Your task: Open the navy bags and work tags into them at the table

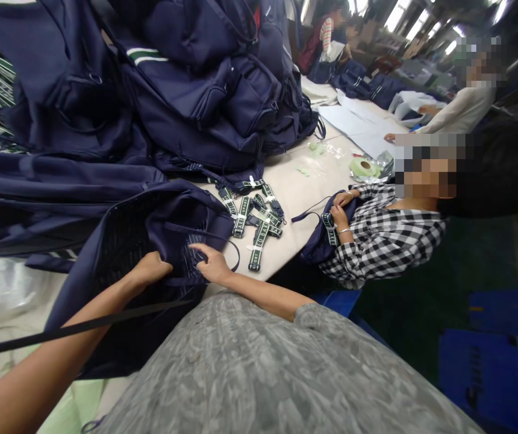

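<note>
Navy bag (166,232), mouth open, is laid in front of the wearer's body. L hand (152,268) is curled at the bag's mouth; whether cloth is pinched can't be told. R hand (214,265), by its printed lining, is partly spread, w/ index & thumb held apart. Green lettered straps (242,217) are strewn on table (286,247) just R of bag; more navy bags (182,90) are heaped behind it. Farther R, a navy bundle (315,244) is held by co-worker (380,235) in b/w checks.

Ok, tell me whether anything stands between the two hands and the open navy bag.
Nothing visible does: the left hand and right hand are both at the navy bag. A dark strap crosses the left forearm, not that gap.
</note>
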Available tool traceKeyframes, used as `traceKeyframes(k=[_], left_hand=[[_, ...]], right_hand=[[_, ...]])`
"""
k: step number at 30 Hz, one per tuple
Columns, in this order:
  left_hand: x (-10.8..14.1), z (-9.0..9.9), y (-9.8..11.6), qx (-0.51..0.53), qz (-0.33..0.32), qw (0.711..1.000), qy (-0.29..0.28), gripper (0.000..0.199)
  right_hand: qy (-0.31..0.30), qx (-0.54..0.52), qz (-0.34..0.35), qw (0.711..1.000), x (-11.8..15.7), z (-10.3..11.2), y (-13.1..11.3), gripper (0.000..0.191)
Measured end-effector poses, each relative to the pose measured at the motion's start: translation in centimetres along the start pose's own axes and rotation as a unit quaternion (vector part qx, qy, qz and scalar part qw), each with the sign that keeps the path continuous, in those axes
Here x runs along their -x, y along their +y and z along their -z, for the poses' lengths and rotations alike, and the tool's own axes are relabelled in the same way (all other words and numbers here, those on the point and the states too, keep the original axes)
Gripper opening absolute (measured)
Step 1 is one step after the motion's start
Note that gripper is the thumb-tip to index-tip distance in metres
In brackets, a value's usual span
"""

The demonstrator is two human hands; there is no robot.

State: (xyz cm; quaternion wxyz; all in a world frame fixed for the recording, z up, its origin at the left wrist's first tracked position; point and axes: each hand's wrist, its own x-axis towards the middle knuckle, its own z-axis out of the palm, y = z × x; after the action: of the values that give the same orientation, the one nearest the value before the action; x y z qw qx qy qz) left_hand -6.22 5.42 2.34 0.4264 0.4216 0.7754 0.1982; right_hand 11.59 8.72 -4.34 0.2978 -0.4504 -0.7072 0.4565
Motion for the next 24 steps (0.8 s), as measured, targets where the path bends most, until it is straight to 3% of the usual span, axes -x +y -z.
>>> traceKeyframes(k=[3, 6, 10, 12, 14, 17, 24], left_hand=[[0.3, 0.9, 0.1, 0.01, 0.021, 0.999, 0.046, 0.027], [1.4, 2.5, 0.1, 0.065, 0.053, 0.996, 0.043, 0.027], [3.1, 3.5, -0.2, 0.12, 0.067, 0.99, 0.016, 0.031], [3.5, 3.6, -0.2, 0.132, 0.064, 0.989, 0.011, 0.032], [3.6, 3.5, -0.3, 0.143, 0.064, 0.988, 0.003, 0.031], [3.7, 3.4, -0.4, 0.158, 0.067, 0.985, -0.011, 0.03], [3.4, 3.6, -0.8, 0.163, 0.069, 0.984, -0.015, 0.032]], right_hand=[[-0.045, 0.144, -0.007, 0.989, 0.0, 0.3, -0.4, 0.03], [-0.023, 0.229, -0.005, 0.973, -0.2, 0.3, -0.8, 0.02], [0.023, 0.345, 0.138, 0.928, -0.5, 0.1, -1.9, 0.022], [0.0, 0.386, 0.215, 0.897, -0.6, 0.0, -2.3, 0.017], [-0.044, 0.405, 0.241, 0.881, -0.7, -0.1, -2.5, 0.018], [-0.079, 0.402, 0.219, 0.886, -0.6, 0.0, -2.4, 0.018], [-0.063, 0.378, 0.185, 0.905, -0.1, 0.0, -2.8, 0.024]])
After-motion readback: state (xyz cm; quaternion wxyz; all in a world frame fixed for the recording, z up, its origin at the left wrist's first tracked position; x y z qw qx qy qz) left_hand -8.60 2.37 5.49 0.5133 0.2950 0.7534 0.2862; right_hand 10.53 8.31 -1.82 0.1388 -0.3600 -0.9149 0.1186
